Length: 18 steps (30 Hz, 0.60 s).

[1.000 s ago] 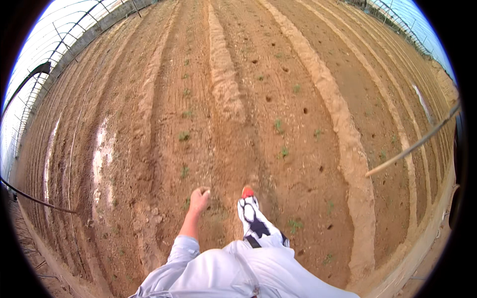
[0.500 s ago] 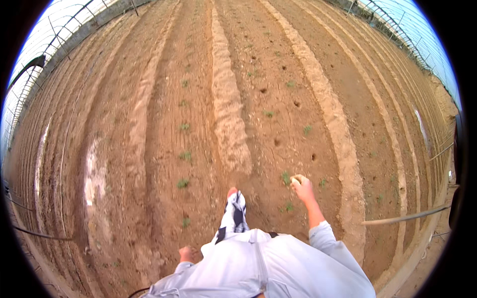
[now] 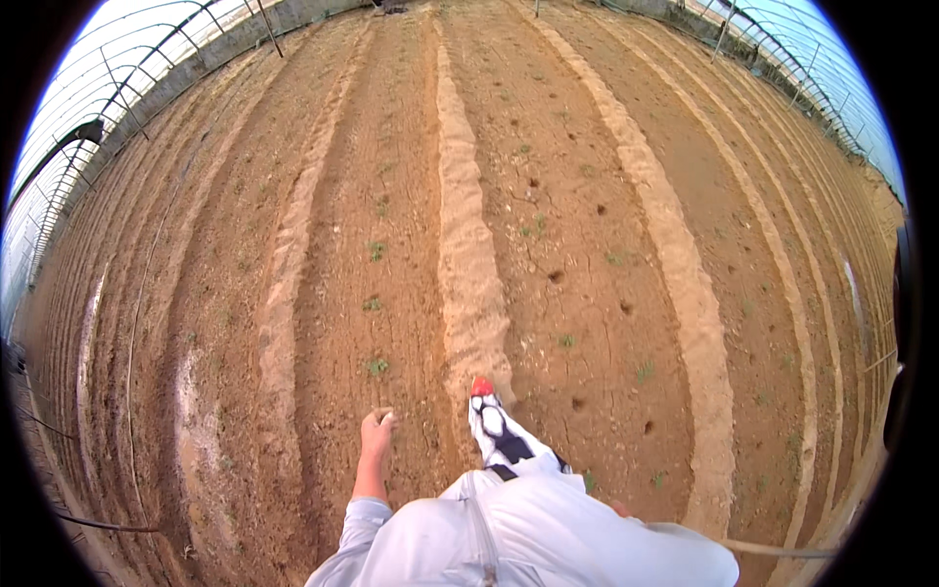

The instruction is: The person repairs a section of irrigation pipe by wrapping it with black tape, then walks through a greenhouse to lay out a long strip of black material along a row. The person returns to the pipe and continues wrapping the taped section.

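Note:
My left hand (image 3: 378,428) hangs over the soil bed left of the middle ridge, its fingers curled closed. What it holds, if anything, is hidden. The nearest seedling (image 3: 377,367) is a small green plant just beyond it, not touched. Only a sliver of my right hand (image 3: 618,509) shows past the pale clothing at my right side; its fingers are hidden. One foot, in a white and dark patterned covering with a red toe (image 3: 482,386), stands at the near end of the middle ridge (image 3: 469,264).
Dug holes (image 3: 625,307) and seedlings (image 3: 566,340) line the bed to the right, bounded by another raised ridge (image 3: 675,245). A pale pole (image 3: 782,551) lies low at the right. A dark hose (image 3: 108,526) shows at lower left. Arched greenhouse frames (image 3: 147,59) rise along the sides.
My left hand has swung forward, while my right hand has dropped back beside my body. The ground has slid nearer, and the red-toed foot appears farther right.

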{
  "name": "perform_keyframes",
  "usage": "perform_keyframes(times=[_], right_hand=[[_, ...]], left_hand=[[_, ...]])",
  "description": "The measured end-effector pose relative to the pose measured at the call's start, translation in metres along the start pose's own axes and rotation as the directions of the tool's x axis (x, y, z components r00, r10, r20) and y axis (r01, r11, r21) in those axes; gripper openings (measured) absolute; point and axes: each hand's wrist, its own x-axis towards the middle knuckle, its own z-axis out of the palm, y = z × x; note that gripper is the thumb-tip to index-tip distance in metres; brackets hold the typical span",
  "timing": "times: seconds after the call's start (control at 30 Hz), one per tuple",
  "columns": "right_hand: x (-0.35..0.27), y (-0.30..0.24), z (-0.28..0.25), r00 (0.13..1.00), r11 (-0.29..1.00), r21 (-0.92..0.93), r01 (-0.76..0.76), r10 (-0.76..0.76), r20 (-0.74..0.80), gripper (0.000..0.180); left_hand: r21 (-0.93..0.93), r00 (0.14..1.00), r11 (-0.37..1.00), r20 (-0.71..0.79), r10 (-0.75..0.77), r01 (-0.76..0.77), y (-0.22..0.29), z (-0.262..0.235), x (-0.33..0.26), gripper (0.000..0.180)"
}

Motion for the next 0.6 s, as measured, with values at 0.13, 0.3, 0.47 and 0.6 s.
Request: perform_keyframes(times=[0.13, 0.3, 0.47, 0.6], right_hand=[[0.078, -0.237, -0.103, 0.884, 0.941, -0.168, 0.293, -0.334, -0.327, 0.029], [0.063, -0.530, -0.273, 0.701, 0.645, 0.301, 0.703, -0.554, -0.449, 0.024], [0.064, -0.738, -0.369, 0.655, 0.531, 0.395, 0.750, -0.680, -0.330, 0.026], [0.111, -0.832, -0.428, 0.670, 0.606, 0.288, 0.741, -0.693, -0.267, 0.026]], left_hand=[[0.124, 0.913, 0.907, -0.131, -0.387, 0.402, -0.025, -0.041, 0.045, 0.020], [0.286, 0.836, 0.789, -0.104, -0.539, 0.544, 0.027, -0.072, 0.088, 0.019], [-0.245, 0.611, 0.726, -0.408, -0.678, 0.643, 0.093, -0.048, 0.184, 0.023], [-0.169, 0.693, 0.754, -0.307, -0.653, 0.635, 0.143, -0.015, 0.307, 0.024]])
